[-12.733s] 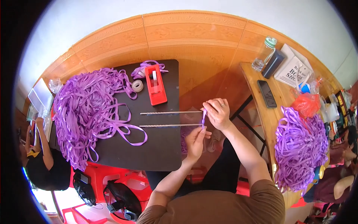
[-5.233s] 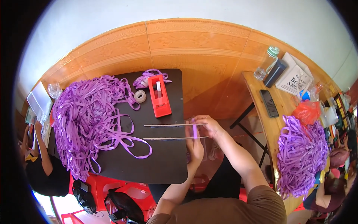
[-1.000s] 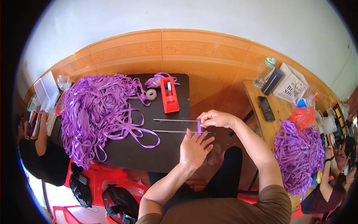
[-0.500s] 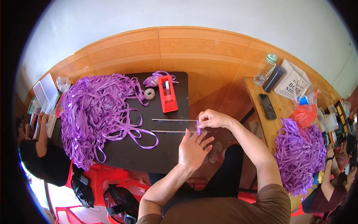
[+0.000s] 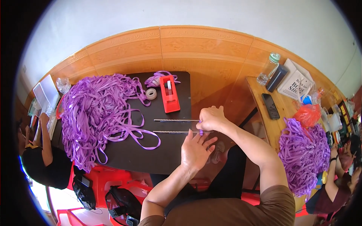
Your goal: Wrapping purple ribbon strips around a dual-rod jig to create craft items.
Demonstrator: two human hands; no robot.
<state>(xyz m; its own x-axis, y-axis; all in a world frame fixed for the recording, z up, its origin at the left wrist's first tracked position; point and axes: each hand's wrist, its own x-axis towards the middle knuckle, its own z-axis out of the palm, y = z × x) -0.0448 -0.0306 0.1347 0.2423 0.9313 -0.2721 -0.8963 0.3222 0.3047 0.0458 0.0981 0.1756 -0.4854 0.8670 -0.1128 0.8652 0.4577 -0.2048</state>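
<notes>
Two thin metal rods, a far one (image 5: 175, 120) and a near one (image 5: 171, 132), lie side by side across the dark table and reach past its right edge. Around their right ends sits a short piece of purple ribbon (image 5: 201, 132). My right hand (image 5: 214, 118) is closed at that ribbon by the far rod, its back covering the fingertips. Palm up, my left hand (image 5: 194, 152) has its fingers spread beside the near rod's end, and the thumb touches or nearly touches that rod.
A big heap of purple ribbon (image 5: 98, 109) covers the table's left, with loops toward the rods. Behind are a red tape dispenser (image 5: 170, 101) and a tape roll (image 5: 151, 94). A wooden table (image 5: 260, 94) at right bears a phone (image 5: 270, 106), bottle and more ribbon (image 5: 303, 158). People sit at both sides.
My right hand has turned over and moved slightly away from me, its back now over the ribbon at the rod ends. My left hand has barely moved.
</notes>
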